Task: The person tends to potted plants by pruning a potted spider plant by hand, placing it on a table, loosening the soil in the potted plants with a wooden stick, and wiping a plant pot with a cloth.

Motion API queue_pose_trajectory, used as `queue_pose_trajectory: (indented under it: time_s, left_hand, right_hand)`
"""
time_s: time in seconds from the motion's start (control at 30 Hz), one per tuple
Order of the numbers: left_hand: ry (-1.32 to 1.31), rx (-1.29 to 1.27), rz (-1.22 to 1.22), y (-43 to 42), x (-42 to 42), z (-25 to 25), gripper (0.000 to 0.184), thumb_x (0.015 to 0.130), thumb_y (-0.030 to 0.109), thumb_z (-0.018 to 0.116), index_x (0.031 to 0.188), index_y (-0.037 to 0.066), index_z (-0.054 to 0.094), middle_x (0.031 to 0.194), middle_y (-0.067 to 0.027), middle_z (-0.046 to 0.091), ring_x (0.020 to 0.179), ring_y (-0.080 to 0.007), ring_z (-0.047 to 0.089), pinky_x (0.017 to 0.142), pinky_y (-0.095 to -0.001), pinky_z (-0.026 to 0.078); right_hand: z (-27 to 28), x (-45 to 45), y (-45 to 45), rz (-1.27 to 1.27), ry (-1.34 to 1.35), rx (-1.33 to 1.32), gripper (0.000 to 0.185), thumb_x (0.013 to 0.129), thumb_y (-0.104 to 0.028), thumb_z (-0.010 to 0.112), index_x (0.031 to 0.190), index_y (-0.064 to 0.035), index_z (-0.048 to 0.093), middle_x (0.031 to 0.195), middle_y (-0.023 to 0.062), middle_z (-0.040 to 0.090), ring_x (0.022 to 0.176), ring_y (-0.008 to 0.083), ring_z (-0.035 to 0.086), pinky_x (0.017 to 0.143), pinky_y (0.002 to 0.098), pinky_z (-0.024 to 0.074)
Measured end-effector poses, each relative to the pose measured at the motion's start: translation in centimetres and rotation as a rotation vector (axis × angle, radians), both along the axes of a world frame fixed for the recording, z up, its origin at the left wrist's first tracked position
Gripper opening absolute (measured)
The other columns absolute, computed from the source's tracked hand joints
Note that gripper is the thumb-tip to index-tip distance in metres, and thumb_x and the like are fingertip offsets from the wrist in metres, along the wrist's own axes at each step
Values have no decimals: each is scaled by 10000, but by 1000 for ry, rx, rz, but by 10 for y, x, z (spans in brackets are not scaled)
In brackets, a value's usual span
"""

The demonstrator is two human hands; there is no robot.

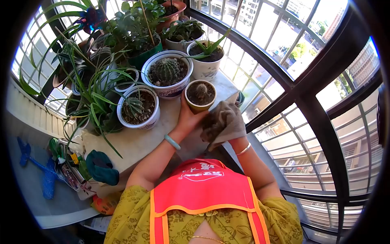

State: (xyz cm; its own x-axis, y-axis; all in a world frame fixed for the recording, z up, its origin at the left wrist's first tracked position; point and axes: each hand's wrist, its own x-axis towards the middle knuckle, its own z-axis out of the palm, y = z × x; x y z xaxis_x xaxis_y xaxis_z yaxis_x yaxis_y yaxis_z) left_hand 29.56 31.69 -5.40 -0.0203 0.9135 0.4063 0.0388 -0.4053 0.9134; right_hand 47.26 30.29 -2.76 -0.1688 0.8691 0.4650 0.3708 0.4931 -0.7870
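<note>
My left hand (190,118) is wrapped round a small round pot (200,106) that holds a little cactus (201,90) in dark soil. A grey-brown cloth (227,122) covers most of my right hand (237,140), which holds it at the right side of the small pot. The fingers under the cloth are hidden. Just behind the small pot stands a larger white and blue pot (168,92) with a round cactus (166,72). Another white pot (151,120) with a spiky succulent (132,106) is to the left.
Long-leaved plants (95,101) crowd the left side of the pale tabletop (138,145). A white pot with an aloe-like plant (207,67) stands at the back right. Barred windows (280,53) run along the right. A dark green cloth item (101,166) lies at the left front edge.
</note>
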Motion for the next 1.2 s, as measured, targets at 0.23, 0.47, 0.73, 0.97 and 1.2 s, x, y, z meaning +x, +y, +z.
queue_pose_trajectory:
  time_s: [0.23,0.47,0.73,0.97,1.2]
  left_hand:
    - [19,-160,-39,-5,-16,17,1046,627,102,816,1383,32,95,1353,-165,333,1265,-231,332,1052,-347,279]
    - [5,-155,-38,2,-9,17,1093,599,248,854,1359,-1,110,1298,-153,399,1194,-230,417,1005,-333,339]
    - [64,-135,-13,1,-6,30,1080,601,284,852,1350,-13,132,1283,-148,409,1183,-221,425,1000,-328,345]
    - [149,-103,3,-2,-2,35,1052,601,250,853,1347,-18,161,1284,-140,412,1195,-214,413,1010,-336,329]
    - [127,-139,36,-7,1,40,930,662,94,791,1349,13,168,1280,-133,415,1184,-218,427,1008,-337,337]
  right_hand:
    - [-16,77,-25,-108,486,-202,259,941,-184,443,1153,-40,477,987,77,587,919,151,555,842,269,464]
    - [-37,71,-42,97,163,-385,344,805,-68,555,1145,-31,519,986,91,565,890,176,557,798,252,454]
    - [13,54,-25,174,630,-296,273,865,-102,511,1087,56,519,920,126,582,827,186,565,657,255,481]
    - [-15,33,-6,382,1246,-539,254,919,-153,452,1102,9,523,805,81,582,715,158,578,617,236,492]
    - [-45,-57,-11,-742,16,577,374,876,-167,486,1219,-19,471,1194,137,494,1128,218,463,963,293,364]
